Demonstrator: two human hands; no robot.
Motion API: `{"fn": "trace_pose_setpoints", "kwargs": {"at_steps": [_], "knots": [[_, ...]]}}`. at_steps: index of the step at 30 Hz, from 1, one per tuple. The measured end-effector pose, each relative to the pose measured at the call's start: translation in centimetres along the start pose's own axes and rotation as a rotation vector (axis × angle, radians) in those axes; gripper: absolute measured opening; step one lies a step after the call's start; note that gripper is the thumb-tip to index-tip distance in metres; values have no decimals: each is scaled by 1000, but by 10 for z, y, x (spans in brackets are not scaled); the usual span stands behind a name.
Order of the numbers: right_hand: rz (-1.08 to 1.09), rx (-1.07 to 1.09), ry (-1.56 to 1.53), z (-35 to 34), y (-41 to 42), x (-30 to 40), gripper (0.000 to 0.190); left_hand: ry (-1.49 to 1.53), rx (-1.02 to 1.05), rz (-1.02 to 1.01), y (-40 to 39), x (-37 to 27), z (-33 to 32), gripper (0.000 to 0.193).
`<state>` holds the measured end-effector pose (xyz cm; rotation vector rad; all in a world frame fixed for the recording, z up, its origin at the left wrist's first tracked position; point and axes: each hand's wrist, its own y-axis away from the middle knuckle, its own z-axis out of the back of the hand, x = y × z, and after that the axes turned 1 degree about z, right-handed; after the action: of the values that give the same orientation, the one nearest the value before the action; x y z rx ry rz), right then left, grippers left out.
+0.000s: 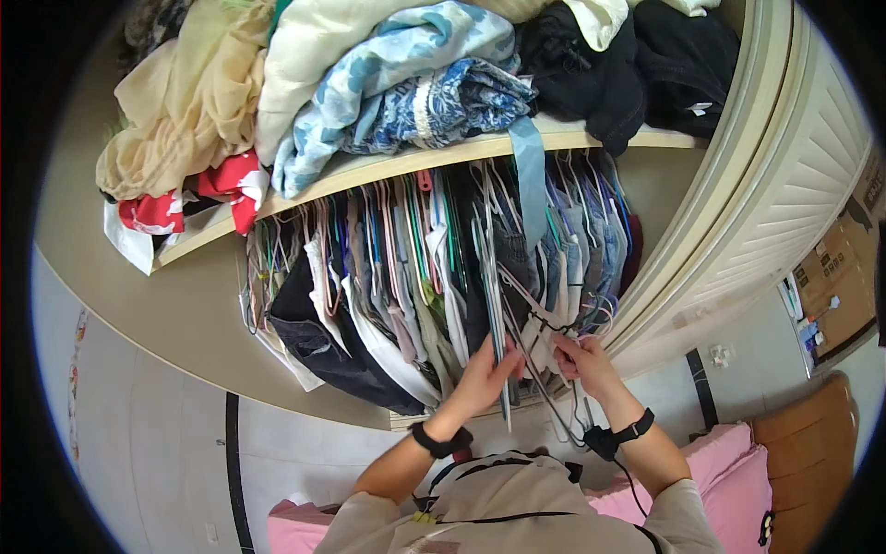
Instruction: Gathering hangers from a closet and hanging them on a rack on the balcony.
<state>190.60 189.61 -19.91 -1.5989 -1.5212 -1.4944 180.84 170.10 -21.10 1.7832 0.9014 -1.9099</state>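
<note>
My left hand point(484, 377) grips a bundle of thin metal and plastic hangers point(493, 284) that stand almost upright in front of the wardrobe. To its right, the fingers of my right hand point(588, 363) are closed at a cluster of hangers with a dark hook point(554, 325) and pink frames. Exactly which hangers they pinch is partly hidden. Wire hanger ends dangle below, between my wrists. Behind my hands hangs a dense row of clothes, among them a black denim garment point(311, 346), a white garment point(381, 353) and light blue denim pieces point(606, 256).
Above the row, a wardrobe shelf point(415, 166) bears piled clothes, including a blue patterned bundle point(450, 104); a pale blue strap point(529, 180) hangs over its edge. A wardrobe door point(754, 228) stands at right. Pink bedding point(727, 478) and a brown headboard point(803, 443) lie behind me.
</note>
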Motion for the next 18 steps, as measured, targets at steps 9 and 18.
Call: {"fn": "trace_pose_setpoints", "kwargs": {"at_steps": [9, 18], "knots": [[91, -42, -99, -11, 26, -14, 35, -239, 133, 111, 77, -25, -24, 29], [219, -16, -227, 1, 40, -19, 41, -455, 335, 66, 51, -24, -56, 67]]}}
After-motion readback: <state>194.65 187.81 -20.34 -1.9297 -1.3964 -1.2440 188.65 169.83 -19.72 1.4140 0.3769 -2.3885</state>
